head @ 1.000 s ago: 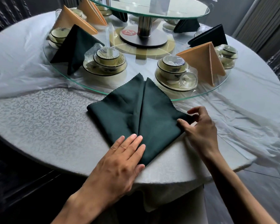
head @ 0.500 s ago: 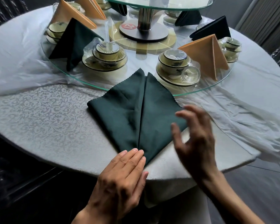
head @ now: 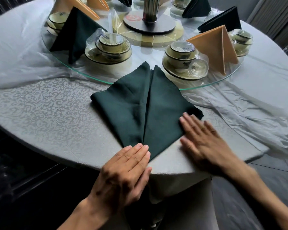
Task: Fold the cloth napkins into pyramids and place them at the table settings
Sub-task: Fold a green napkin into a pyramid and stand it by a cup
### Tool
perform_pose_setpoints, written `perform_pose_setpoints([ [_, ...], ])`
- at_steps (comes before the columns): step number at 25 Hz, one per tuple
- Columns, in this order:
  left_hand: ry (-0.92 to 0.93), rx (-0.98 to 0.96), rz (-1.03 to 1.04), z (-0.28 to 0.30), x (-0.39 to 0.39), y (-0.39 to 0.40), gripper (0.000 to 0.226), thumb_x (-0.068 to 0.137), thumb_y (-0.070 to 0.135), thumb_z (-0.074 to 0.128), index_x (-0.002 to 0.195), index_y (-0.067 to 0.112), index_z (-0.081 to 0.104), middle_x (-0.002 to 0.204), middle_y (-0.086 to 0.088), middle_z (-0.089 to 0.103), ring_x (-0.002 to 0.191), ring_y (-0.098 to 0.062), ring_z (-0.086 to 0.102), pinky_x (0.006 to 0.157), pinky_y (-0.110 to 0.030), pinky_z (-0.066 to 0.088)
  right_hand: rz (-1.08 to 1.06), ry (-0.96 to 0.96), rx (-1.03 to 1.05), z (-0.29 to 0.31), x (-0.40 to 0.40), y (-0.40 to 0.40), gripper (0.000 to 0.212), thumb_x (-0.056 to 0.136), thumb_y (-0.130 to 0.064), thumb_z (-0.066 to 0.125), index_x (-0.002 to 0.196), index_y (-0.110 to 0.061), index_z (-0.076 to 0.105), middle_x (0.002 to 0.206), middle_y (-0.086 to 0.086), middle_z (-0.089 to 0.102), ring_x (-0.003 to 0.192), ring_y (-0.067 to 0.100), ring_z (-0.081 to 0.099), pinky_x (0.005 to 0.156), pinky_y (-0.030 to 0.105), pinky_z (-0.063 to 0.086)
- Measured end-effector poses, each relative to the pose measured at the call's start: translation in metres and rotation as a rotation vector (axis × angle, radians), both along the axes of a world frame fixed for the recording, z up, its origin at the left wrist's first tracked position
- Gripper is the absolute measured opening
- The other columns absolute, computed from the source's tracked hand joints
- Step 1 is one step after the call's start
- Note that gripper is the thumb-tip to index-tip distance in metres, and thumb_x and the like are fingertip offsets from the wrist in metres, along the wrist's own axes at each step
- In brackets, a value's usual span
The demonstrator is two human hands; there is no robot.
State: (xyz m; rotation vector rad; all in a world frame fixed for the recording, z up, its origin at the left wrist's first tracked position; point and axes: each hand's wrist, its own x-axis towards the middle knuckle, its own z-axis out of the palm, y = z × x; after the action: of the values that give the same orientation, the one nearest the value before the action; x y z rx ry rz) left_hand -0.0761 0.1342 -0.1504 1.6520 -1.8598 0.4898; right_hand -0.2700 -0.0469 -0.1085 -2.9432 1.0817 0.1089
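A dark green napkin (head: 135,110) lies flat on the grey patterned tablecloth (head: 45,113), folded into a diamond with both flaps meeting at a centre seam. My left hand (head: 128,168) presses its near point with straight fingers. My right hand (head: 201,138), slightly blurred, lies flat with spread fingers on the napkin's right corner. Folded pyramids stand on the glass turntable (head: 204,83): a dark green pyramid (head: 76,32) at the left and an orange pyramid (head: 216,45) at the right.
Wrapped cup-and-saucer sets (head: 110,47) (head: 181,58) stand on the turntable beside the pyramids. More orange and dark napkins stand farther back around the metal centre post (head: 150,10). Clear plastic sheet (head: 239,110) drapes over the table's right and left. The table edge runs just below my hands.
My right hand let go of the napkin's right corner, lifted, and came down flat on that corner. My left hand slid back toward the napkin's near point.
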Motion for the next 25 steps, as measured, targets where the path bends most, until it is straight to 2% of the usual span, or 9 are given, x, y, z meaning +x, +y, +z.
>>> perform_pose_setpoints([
  [1,0.0,-0.004,0.002,0.0,0.0,0.0,0.028,0.093,0.023,0.061,0.11,0.007,0.075,0.126,-0.007,0.067,0.119,-0.019,0.063,0.097,-0.04,0.051,-0.065,0.039,0.069,0.004,-0.008,-0.014,0.092,0.072,-0.076,-0.03,0.152,-0.033,-0.015,0.151,-0.023,-0.028,0.145,0.001,-0.019,0.116,0.024,-0.015],
  [3,0.0,-0.008,0.009,0.0,0.0,0.001,0.028,0.093,0.023,0.061,0.111,0.007,0.075,0.126,-0.007,0.067,0.118,-0.019,0.064,0.097,-0.04,0.052,-0.126,0.054,0.112,0.009,-0.015,-0.027,0.1,0.064,-0.078,-0.034,0.152,-0.034,-0.017,0.148,-0.025,-0.032,0.14,-0.002,-0.027,0.115,0.023,-0.019],
  [6,0.02,0.011,0.004,0.0,0.0,0.002,0.03,0.094,0.024,0.06,0.113,0.006,0.074,0.127,-0.008,0.067,0.119,-0.02,0.063,0.098,-0.041,0.051,-0.112,-0.066,0.0,0.007,-0.006,-0.004,0.096,0.081,-0.073,-0.021,0.157,-0.022,0.007,0.163,-0.009,-0.003,0.149,0.007,-0.008,0.119,0.028,-0.009],
  [9,0.044,0.034,-0.009,0.003,0.001,0.001,0.031,0.093,0.024,0.06,0.114,0.006,0.073,0.127,-0.008,0.067,0.12,-0.02,0.062,0.099,-0.04,0.05,0.069,-0.245,-0.079,-0.001,0.007,0.035,0.07,0.102,-0.056,0.009,0.152,-0.014,0.033,0.161,0.002,0.025,0.149,0.018,0.018,0.119,0.038,0.012],
  [12,0.042,0.062,-0.003,0.004,0.001,0.001,0.032,0.091,0.025,0.061,0.114,0.006,0.073,0.127,-0.008,0.067,0.119,-0.021,0.063,0.101,-0.038,0.049,0.222,-0.302,-0.078,-0.016,0.016,0.058,0.06,0.105,-0.047,0.018,0.15,-0.014,0.039,0.158,0.002,0.031,0.147,0.019,0.026,0.116,0.039,0.023],
  [17,0.137,0.233,-0.112,0.016,0.011,0.003,0.046,0.09,0.035,0.059,0.126,0.007,0.066,0.135,-0.008,0.062,0.125,-0.023,0.057,0.106,-0.039,0.043,0.236,-0.29,-0.134,-0.023,0.016,0.055,0.06,0.104,-0.048,0.017,0.149,-0.014,0.04,0.157,0.003,0.034,0.145,0.02,0.029,0.115,0.041,0.023],
  [20,0.157,0.307,-0.148,0.03,0.035,0.007,0.059,0.08,0.037,0.058,0.134,0.016,0.059,0.141,0.0,0.056,0.13,-0.02,0.05,0.111,-0.041,0.034,0.217,-0.295,-0.109,-0.022,0.019,0.057,0.061,0.103,-0.049,0.019,0.147,-0.015,0.043,0.156,0.002,0.037,0.144,0.02,0.032,0.114,0.042,0.024],
  [22,0.096,0.335,-0.116,0.033,0.05,0.005,0.061,0.072,0.035,0.054,0.131,0.02,0.062,0.139,0.002,0.057,0.128,-0.019,0.052,0.105,-0.043,0.04,0.203,-0.281,-0.1,-0.016,0.021,0.057,0.06,0.102,-0.052,0.022,0.145,-0.018,0.047,0.153,0.0,0.041,0.142,0.02,0.037,0.113,0.045,0.025],
  [25,0.071,0.398,-0.134,0.033,0.063,-0.007,0.055,0.07,0.039,0.051,0.12,0.024,0.068,0.133,0.006,0.062,0.12,-0.016,0.056,0.089,-0.039,0.046,0.2,-0.255,-0.062,-0.002,0.024,0.054,0.058,0.092,-0.058,0.039,0.137,-0.024,0.054,0.146,-0.006,0.049,0.134,0.018,0.045,0.112,0.051,0.028],
])
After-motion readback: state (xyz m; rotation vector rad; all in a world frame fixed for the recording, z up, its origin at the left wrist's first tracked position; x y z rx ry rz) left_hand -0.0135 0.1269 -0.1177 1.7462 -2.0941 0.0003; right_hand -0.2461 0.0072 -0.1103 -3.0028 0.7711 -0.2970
